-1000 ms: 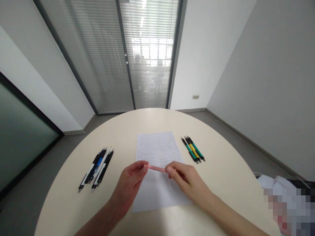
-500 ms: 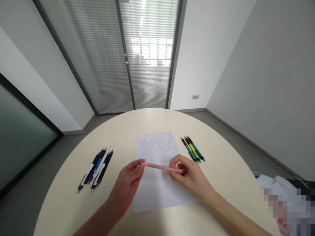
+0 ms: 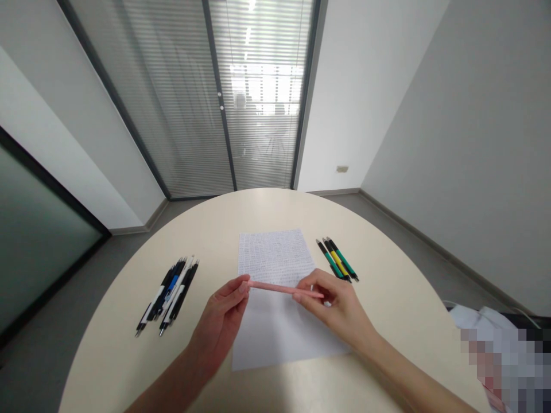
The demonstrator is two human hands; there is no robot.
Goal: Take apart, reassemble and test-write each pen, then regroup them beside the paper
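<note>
A slim pink pen point(image 3: 273, 287) is held nearly level above the sheet of paper point(image 3: 275, 338). My left hand point(image 3: 221, 312) pinches its left end between thumb and fingertips. Toward the other end, my right hand point(image 3: 338, 301) grips it between thumb and curled fingers, and the pen's right tip shows inside that grasp. Lines of handwriting cover the upper part of the paper; the lower part is blank. My right hand and wrist hide some of the sheet's right side.
On the left of the round table point(image 3: 275, 209) lies a cluster of several black, white and blue pens point(image 3: 170, 292). Three green and yellow pens point(image 3: 336, 259) lie at the right beyond my right hand. White cloth-like material point(image 3: 486, 321) is past the table's right edge.
The pen has shifted slightly up and left at its left end, and lies a little more level. My right fingers have changed position slightly around it. The other pens and paper stay put.
</note>
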